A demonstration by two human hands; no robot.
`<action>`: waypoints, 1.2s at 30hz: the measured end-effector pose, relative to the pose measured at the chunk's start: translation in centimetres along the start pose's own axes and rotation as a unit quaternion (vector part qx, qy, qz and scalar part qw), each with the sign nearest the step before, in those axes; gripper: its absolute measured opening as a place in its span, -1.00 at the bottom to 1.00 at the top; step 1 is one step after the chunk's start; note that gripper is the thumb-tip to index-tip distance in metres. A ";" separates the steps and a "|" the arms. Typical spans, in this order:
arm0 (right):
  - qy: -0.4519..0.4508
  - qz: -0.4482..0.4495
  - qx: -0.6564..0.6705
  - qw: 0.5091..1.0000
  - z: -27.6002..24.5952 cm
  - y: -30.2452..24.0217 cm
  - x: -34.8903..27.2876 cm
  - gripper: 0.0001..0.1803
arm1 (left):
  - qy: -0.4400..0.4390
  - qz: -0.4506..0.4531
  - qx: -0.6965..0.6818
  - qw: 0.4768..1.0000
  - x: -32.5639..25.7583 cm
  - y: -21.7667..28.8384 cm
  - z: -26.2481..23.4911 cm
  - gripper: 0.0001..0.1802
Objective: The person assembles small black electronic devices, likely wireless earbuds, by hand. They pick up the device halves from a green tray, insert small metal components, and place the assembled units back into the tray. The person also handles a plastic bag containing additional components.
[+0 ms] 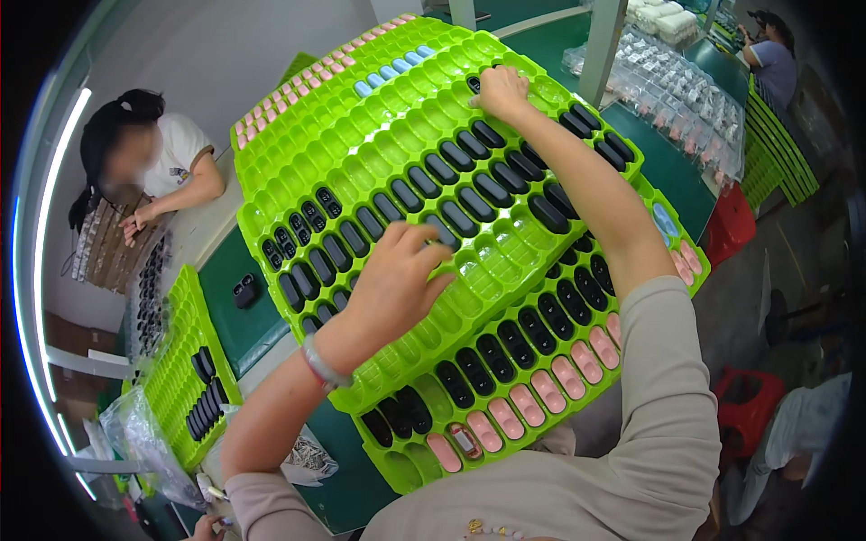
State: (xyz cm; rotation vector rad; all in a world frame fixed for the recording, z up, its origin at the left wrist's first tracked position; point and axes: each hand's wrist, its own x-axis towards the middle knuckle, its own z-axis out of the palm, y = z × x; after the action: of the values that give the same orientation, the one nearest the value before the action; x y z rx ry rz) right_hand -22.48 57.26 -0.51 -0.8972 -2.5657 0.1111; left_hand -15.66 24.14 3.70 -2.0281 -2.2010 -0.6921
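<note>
A large green moulded tray (pixel 379 135) lies before me, its pockets holding rows of black oval cases (pixel 406 195). My left hand (pixel 397 279) is over the tray's near middle, fingers bent and apart, fingertips by a black case (pixel 442 231); nothing shows in its grasp. At the far right part of the tray my right hand (pixel 503 92) is closed, fingers down at a pocket. Whatever it may hold is hidden. Beside its thumb sits a small black piece with openings (pixel 474 85). Several similar black pieces (pixel 313 215) fill pockets at the left.
Beneath, another green tray (pixel 406 473) holds black and pink cases (pixel 528 406). Pink and light-blue pieces (pixel 394 70) lie in the far rows. A smaller green tray (pixel 185 325) and a loose black case (pixel 244 290) are at left. A co-worker (pixel 171 162) sits across; red stools (pixel 749 406) stand right.
</note>
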 end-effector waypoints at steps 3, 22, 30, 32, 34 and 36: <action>0.010 0.044 0.020 0.999 0.6 -0.4 1.2 -0.73 | -0.007 0.087 0.024 0.996 6.2 -0.9 3.0 -0.68; -0.033 -0.271 0.366 0.890 -7.0 3.2 -6.1 -0.72 | 0.029 0.056 -0.355 0.933 0.2 2.4 0.8 -0.63; -0.012 -0.472 0.286 0.834 -19.3 -14.1 -30.7 -0.86 | 0.202 -0.163 -0.808 0.529 -22.3 12.3 -4.3 -0.67; -0.003 -0.467 0.285 0.837 -18.6 -14.7 -33.5 -0.90 | 0.264 -0.213 -0.847 0.409 -24.9 13.5 -4.2 -0.75; -0.037 -0.422 0.365 0.829 -16.4 -14.5 -35.8 -0.84 | 0.303 -0.263 -0.822 0.403 -27.0 13.1 -2.9 -0.83; -0.047 -0.403 0.382 0.830 -16.6 -16.3 -37.4 -0.79 | 0.326 -0.297 -0.780 0.445 -28.0 13.0 -3.8 -0.57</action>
State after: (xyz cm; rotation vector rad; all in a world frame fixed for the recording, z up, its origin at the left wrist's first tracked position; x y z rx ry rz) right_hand 1.25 20.49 4.55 0.5001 -2.4004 0.8527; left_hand -0.56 -2.97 0.98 -0.1411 -1.3244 -3.5804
